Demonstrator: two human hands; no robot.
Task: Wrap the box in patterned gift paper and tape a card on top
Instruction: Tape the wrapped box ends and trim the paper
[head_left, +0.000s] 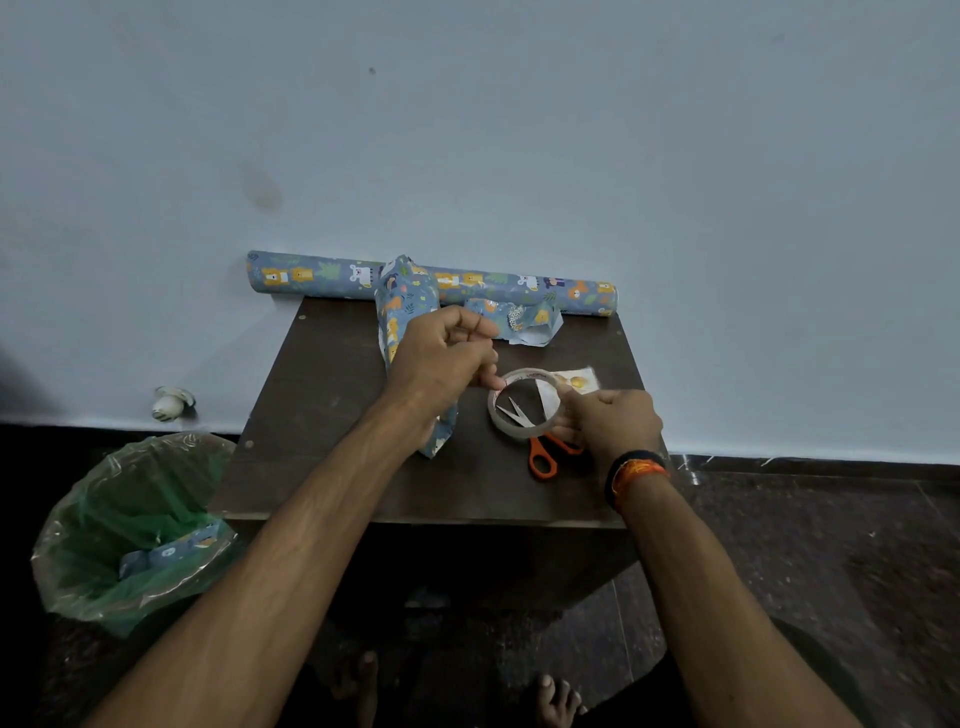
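On the small dark table (322, 415) against the pale wall, the person works a roll of clear tape (524, 402), held just above the tabletop. The right hand (608, 423) holds the ring by its right rim, fingers curled round it, while the left hand (441, 358) pinches at the ring's left edge, seemingly lifting the loose end. Just left of the tape, partly under the left forearm, lies the box (402, 322), already rolled in blue animal-print paper, its far end puffed open and not folded shut. I judge the step in hand to be drawing off a strip to fix the wrap; next it calls for pulling a length free, cutting it, and pressing it on the seam or a folded end.

Orange-handled scissors (543, 452) lie under the tape, blades showing through the ring. A small card (574, 384) with a yellow picture sits just beyond it, untaped. The paper roll (431, 283) lies along the far edge, an offcut (524, 325) near it. A green-lined bin (135, 530) stands at left. Faint red print runs inside the tape core, too small to read.
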